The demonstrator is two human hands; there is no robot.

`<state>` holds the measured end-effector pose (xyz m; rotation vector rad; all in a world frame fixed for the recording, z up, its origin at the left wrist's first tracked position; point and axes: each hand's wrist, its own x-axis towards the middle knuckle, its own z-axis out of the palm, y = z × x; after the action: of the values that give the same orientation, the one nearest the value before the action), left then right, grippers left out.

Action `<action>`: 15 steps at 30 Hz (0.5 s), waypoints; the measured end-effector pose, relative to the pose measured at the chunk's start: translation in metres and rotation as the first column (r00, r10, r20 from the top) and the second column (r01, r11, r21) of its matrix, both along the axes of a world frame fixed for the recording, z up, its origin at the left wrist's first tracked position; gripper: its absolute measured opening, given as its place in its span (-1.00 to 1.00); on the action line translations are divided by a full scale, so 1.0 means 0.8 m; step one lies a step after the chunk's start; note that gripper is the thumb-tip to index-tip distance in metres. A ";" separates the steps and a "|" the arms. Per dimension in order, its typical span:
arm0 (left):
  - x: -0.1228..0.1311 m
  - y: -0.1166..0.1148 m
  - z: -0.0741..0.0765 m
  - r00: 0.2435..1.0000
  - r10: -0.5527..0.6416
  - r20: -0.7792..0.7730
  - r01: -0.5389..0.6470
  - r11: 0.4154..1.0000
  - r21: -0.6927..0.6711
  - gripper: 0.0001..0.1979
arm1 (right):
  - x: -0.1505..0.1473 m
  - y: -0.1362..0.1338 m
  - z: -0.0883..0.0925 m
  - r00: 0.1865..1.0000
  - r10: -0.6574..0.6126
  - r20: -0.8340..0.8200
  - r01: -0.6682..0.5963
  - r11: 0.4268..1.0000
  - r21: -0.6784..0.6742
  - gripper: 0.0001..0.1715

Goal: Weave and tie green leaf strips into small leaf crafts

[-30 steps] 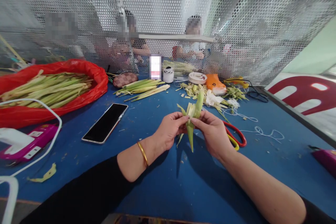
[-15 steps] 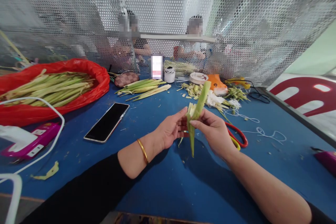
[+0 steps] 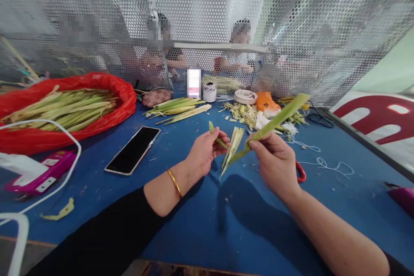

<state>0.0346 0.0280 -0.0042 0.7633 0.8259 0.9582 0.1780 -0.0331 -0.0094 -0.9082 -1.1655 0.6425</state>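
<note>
My right hand [image 3: 274,155] pinches a long green leaf strip [image 3: 284,114], whose free end points up and to the right. A paler split piece of leaf [image 3: 233,146] stands between my hands, its lower end narrowing to loose points; where it joins the strip is hard to see. My left hand [image 3: 208,148] is closed on a narrow green leaf [image 3: 218,138] between thumb and fingers. Both hands are above the blue table [image 3: 194,233]. Behind my right hand lie scissors with a red handle [image 3: 300,172], mostly hidden.
At the left a red plastic bag [image 3: 126,95] holds many long leaves. A phone [image 3: 132,151] lies nearby, beside a purple power strip [image 3: 42,172]. Several leaves [image 3: 181,110], a tape roll [image 3: 246,96] and leaf scraps [image 3: 241,113] lie farther back. People sit beyond the perforated screen [image 3: 207,8].
My right hand has moved right, drawing the long strip away and tilting it rightward. My left hand has shifted slightly left with a narrow leaf. The pale piece now shows between them.
</note>
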 end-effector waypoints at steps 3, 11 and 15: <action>-0.005 0.012 -0.004 0.997 0.065 -0.046 -0.066 0.998 -0.012 -0.73 | 0.004 -0.004 0.010 0.994 0.068 -0.085 -0.064 0.997 0.050 -0.96; -0.040 0.063 0.001 0.914 0.313 -0.257 -0.284 0.948 0.144 -0.75 | 0.020 -0.009 0.034 0.970 0.120 -0.212 -0.136 0.989 -0.061 -0.89; -0.074 0.096 0.000 0.827 0.339 -0.447 -0.172 0.911 0.374 -0.77 | 0.020 -0.002 0.028 0.984 0.085 -0.156 -0.123 0.959 -0.253 -0.78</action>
<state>-0.0246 0.1046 -0.0041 1.2410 1.2770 1.1734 0.1938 -0.0346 0.0126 -1.0092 -1.0188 0.9503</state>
